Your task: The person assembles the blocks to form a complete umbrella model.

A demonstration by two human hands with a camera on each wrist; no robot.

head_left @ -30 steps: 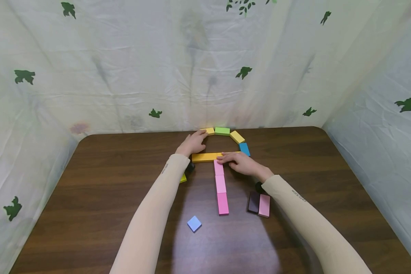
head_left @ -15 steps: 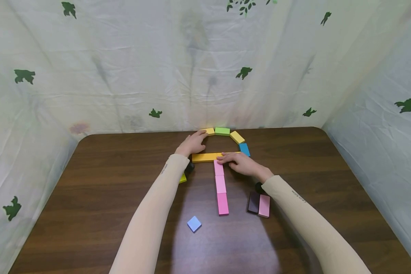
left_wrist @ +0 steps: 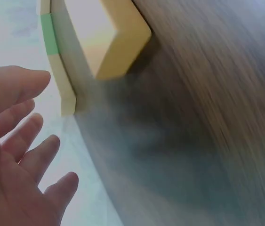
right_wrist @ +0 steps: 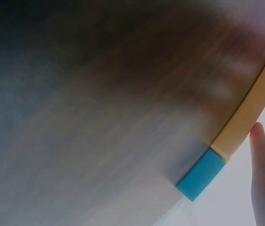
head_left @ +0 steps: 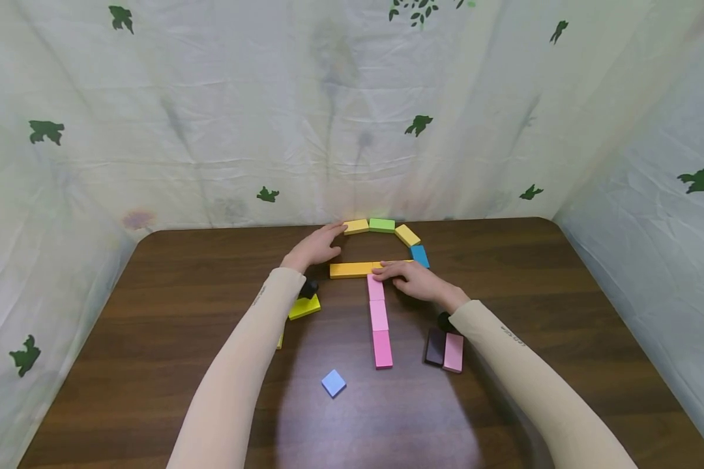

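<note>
The pale yellow block is found at the far edge of the tabletop, just beside the left hand, whose fingers are spread with nothing held. Over the orange row, the right hand is laid with fingers extended, nothing being grasped. The blocks are judged light, stiff and smooth, best pinched by their long sides. Whether the row is pressed cannot be told; lime blocks are partly hidden by the left sleeve.
</note>
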